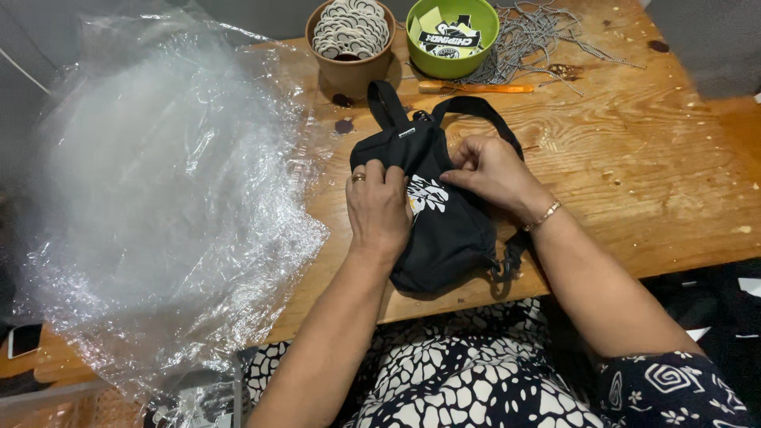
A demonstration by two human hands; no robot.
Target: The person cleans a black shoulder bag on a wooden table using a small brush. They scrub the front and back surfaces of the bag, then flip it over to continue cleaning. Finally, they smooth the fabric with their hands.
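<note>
Lying on the wooden surface (pixel 634 158), a black pouch (pixel 444 230) is gripped by both hands: the left hand (pixel 379 208) covers its left edge, the right hand (pixel 495 170) pinches its top. Its white print is partly hidden. Clear plastic bags (pixel 166 190) lie left of the pouch.

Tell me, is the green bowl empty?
No, the green bowl at the table's far edge holds black, white and yellow printed pieces.
</note>
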